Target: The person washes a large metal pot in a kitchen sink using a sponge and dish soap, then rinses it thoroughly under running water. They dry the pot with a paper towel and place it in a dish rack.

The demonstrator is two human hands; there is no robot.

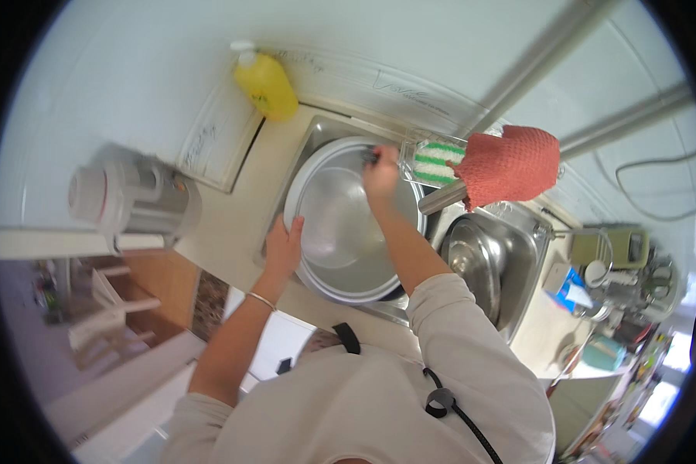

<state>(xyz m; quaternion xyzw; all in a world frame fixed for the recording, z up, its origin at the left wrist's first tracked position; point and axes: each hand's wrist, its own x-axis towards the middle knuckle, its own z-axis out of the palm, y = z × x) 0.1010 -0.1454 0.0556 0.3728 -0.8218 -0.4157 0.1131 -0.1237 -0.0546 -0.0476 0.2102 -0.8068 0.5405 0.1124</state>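
A large round metal basin sits tilted in the left bowl of a steel double sink. My left hand grips the basin's rim at its left side, thumb over the edge. Inside the basin, near its upper right wall, my right hand is closed on a small dark object, blurred and too small to name; it may be a scrubber. Just right of that hand, a wire rack holds a green and white striped sponge.
A red cloth hangs over the faucet. Metal bowls lie in the right sink bowl. A yellow pump bottle stands at the back corner, an electric thermos pot at the left. Kitchenware, including a teal container, crowds the right counter.
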